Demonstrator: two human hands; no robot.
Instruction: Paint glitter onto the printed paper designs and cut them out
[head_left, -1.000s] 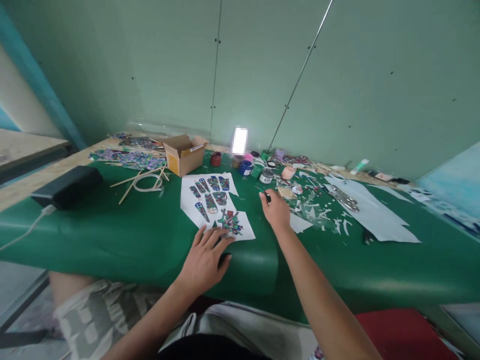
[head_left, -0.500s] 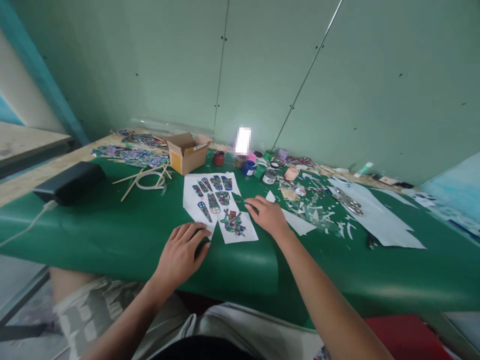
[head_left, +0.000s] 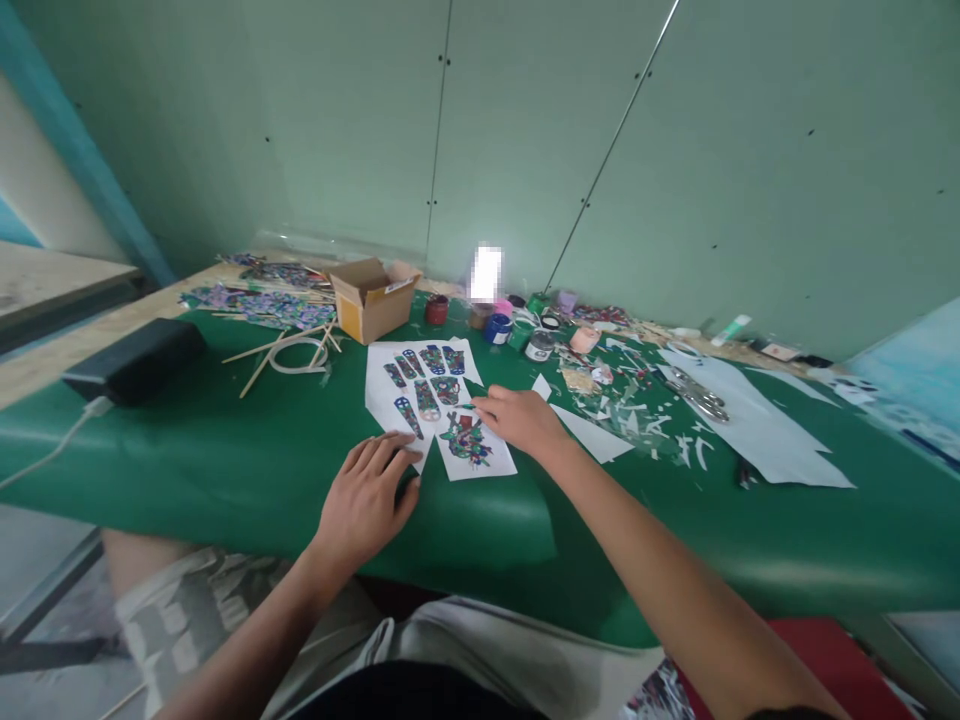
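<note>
My left hand (head_left: 369, 490) lies with its fingers stretched out at the lower left edge of a white paper sheet (head_left: 381, 395). Several dark, multicoloured patterned pieces (head_left: 428, 398) show on that sheet. My right hand (head_left: 516, 418) is closed on a thin pen-like tool (head_left: 465, 405), its tip pointing left over the sheet near the patterned pieces; most of the tool is hidden by the fingers, and its exact kind is unclear. Just below sits a smaller white paper (head_left: 499, 465) with a colourful figure (head_left: 466, 440) on it.
Paint jars (head_left: 497, 329) stand behind the papers, near a cardboard box (head_left: 375, 305). Paper scraps (head_left: 637, 420) and a large white sheet (head_left: 780, 440) lie to the right. Left are wooden sticks (head_left: 259, 370) and a black box-shaped device (head_left: 135, 360) with a cable. A bright blurred screen (head_left: 486, 275) stands behind.
My right hand has moved left, bringing the thin tool over the sheet with the patterned pieces. My left hand stays at nearly the same place. The view has shifted slightly.
</note>
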